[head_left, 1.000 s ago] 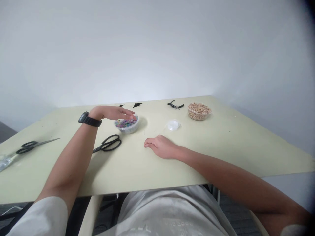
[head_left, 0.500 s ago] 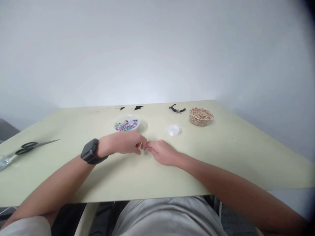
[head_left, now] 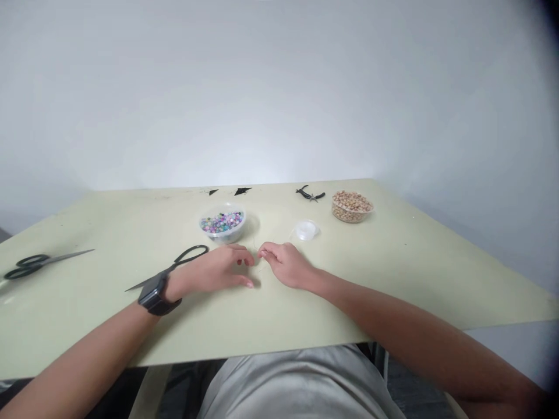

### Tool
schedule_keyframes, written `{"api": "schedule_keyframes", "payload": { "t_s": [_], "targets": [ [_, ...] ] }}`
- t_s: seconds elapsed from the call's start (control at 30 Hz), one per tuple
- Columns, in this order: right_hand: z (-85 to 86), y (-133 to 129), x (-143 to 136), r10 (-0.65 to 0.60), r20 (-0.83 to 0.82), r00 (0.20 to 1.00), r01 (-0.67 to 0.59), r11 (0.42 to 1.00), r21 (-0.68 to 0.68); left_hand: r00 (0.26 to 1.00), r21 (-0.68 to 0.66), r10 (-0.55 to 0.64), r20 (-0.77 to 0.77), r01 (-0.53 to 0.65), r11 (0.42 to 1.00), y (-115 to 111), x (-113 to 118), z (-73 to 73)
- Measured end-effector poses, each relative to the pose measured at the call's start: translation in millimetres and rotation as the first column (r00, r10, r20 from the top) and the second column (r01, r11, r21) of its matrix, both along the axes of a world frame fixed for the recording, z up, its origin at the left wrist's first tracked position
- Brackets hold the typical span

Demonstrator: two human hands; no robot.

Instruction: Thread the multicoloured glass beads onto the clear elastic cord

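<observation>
My right hand [head_left: 288,263] is closed in a pinch on a thin, clear thread [head_left: 254,240], whose loose end rises just above the fingertips. To its left, my left hand [head_left: 225,269] is open over the table, thumb and fingers apart, with nothing visible in it. Behind the right hand lies a spool of clear thread [head_left: 307,230]. A round tub of colourful beads [head_left: 222,222] stands just beyond the left hand. Partly under my left wrist, which wears a black watch [head_left: 158,294], lies a pair of black-handled scissors [head_left: 192,254].
A second pair of scissors [head_left: 32,265] lies at the far left of the pale table [head_left: 406,291]. Small pliers [head_left: 311,194] and a tub of tan beads or nuts [head_left: 352,208] are at the back right. Black scraps [head_left: 242,191] lie near the wall [head_left: 279,93].
My left hand has parted from the right and opened, moving slightly left and nearer to me. The scissors under my left forearm and the thread's end now show. The view has shifted slightly.
</observation>
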State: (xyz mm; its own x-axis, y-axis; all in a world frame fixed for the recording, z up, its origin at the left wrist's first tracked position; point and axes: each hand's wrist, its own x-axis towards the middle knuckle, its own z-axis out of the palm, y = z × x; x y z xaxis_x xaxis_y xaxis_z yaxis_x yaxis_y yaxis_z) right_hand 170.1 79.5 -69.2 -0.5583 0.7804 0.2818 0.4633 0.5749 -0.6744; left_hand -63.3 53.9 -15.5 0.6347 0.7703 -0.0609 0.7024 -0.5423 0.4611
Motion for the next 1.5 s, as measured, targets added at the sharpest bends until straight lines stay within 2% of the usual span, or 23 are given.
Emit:
{"api": "schedule_keyframes", "payload": {
  "t_s": [0.23, 0.37, 0.63, 0.8, 0.9, 1.03, 1.2, 1.37, 1.5],
  "targets": [
    [4.5, -0.8, 1.2, 0.013, -0.029, 0.999, -0.013, 1.0, -0.011, 0.983, 0.137, 0.074, 0.166, -0.097, 0.986, -3.1, 27.4, -38.9],
    [6.3, -1.7, 1.3, -0.001, -0.044, 0.999, 0.0, 1.0, -0.017, 0.965, 0.195, 0.056, 0.257, -0.109, 0.975, 1.0, 30.9, -49.1],
    [14.4, -5.2, -0.1, -0.073, -0.094, 0.993, 0.069, 0.997, -0.036, 0.93, 0.193, 0.121, 0.348, -0.197, 0.961, 9.2, 21.2, -48.5],
    [17.0, -4.2, -1.5, -0.13, -0.262, 0.956, 0.17, 0.976, 0.134, 0.925, 0.199, 0.146, 0.352, -0.226, 0.953, 9.8, 21.5, -47.3],
    [17.5, -4.9, -1.4, -0.155, -0.289, 0.945, 0.209, 0.964, 0.166, 0.929, 0.215, 0.138, 0.344, -0.221, 0.951, 9.2, 23.1, -45.9],
    [18.2, -8.0, -1.2, -0.132, -0.237, 0.962, 0.169, 0.975, 0.143, 0.939, 0.246, 0.116, 0.325, -0.202, 0.948, 7.8, 23.2, -44.4],
    [16.2, -6.8, -0.2, -0.036, -0.123, 0.992, 0.07, 0.956, 0.286, 0.935, 0.294, 0.108, 0.336, -0.214, 0.931, 6.6, 22.3, -45.5],
    [10.6, -1.0, 0.9, 0.018, -0.066, 0.998, 0.002, 0.957, 0.292, 0.928, 0.265, 0.118, 0.352, -0.22, 0.939, 8.3, 22.5, -48.6],
    [8.5, 3.1, 1.1, 0.02, -0.067, 0.998, 0.001, 0.955, 0.297, 0.925, 0.234, 0.13, 0.358, -0.224, 0.946, 9.6, 22.7, -48.2]
  ]
}}
